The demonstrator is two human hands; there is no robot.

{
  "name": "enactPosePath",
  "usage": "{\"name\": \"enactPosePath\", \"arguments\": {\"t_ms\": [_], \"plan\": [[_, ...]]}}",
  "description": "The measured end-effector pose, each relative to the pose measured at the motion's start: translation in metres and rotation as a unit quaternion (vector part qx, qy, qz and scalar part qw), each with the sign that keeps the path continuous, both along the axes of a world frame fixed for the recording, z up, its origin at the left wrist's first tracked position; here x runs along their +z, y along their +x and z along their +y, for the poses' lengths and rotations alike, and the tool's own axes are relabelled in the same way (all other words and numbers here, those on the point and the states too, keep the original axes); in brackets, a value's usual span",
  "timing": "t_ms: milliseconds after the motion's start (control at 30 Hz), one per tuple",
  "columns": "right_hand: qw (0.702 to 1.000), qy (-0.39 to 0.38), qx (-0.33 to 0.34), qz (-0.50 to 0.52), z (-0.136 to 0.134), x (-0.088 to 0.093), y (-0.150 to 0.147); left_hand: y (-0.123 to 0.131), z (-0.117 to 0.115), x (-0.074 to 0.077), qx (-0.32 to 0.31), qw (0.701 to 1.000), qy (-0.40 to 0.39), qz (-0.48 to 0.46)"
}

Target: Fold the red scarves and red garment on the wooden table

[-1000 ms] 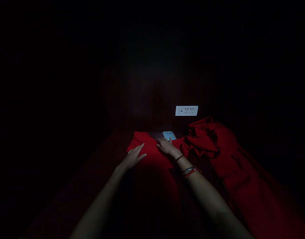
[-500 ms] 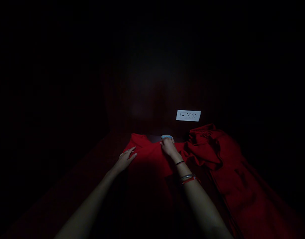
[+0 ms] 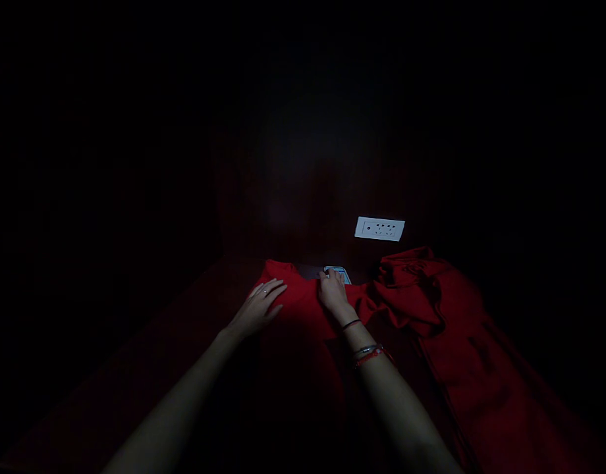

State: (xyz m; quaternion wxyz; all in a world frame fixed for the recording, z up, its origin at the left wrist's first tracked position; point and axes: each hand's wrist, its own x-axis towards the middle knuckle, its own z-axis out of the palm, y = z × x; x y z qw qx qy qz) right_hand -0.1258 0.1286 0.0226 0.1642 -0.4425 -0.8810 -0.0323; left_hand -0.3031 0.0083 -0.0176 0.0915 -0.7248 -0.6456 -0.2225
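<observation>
A red cloth garment (image 3: 303, 329) lies spread in front of me, lit along its far edge and dark nearer to me. My left hand (image 3: 258, 307) rests on its far left part with fingers stretched and apart; a ring shows on one finger. At the far edge, my right hand (image 3: 334, 291) lies on the cloth, its fingers slightly bent and a little apart. Just beyond those fingers is a phone (image 3: 341, 271) with a lit screen, partly covered by the hand. Bracelets circle my right wrist.
More red cloth (image 3: 412, 296) lies bunched at the right, and a long stretch of it runs toward me. A white wall socket (image 3: 380, 228) is on the dark wall behind. Most of the surroundings are too dark to make out.
My left hand has slid a little to the right and flattened on the cloth. The right hand's fingers have loosened from a tighter curl. The view has shifted slightly.
</observation>
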Motion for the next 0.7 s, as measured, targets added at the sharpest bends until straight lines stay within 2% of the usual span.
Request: {"name": "enactPosePath", "arguments": {"t_ms": [100,167,267,500,600,700], "plan": [[0.991,-0.098,0.081,-0.037,-0.008,0.011,-0.004,0.010,-0.003,-0.001,-0.050,0.996,-0.063,0.048],[0.964,-0.207,0.128,-0.107,-0.013,0.013,-0.006,0.011,-0.005,-0.004,-0.050,0.991,-0.114,0.052],[0.924,-0.314,0.122,-0.181,-0.014,0.009,-0.006,0.007,-0.006,-0.009,-0.039,0.985,-0.161,0.045],[0.901,-0.371,0.125,-0.185,0.001,-0.003,0.003,0.000,-0.006,-0.004,-0.017,0.972,-0.231,0.031],[0.897,-0.374,0.134,-0.192,0.003,0.002,0.006,0.006,-0.009,0.005,-0.013,0.971,-0.233,0.048],[0.901,-0.368,0.137,-0.186,-0.001,0.015,0.010,0.018,-0.013,0.015,-0.037,0.974,-0.214,0.069]]}}
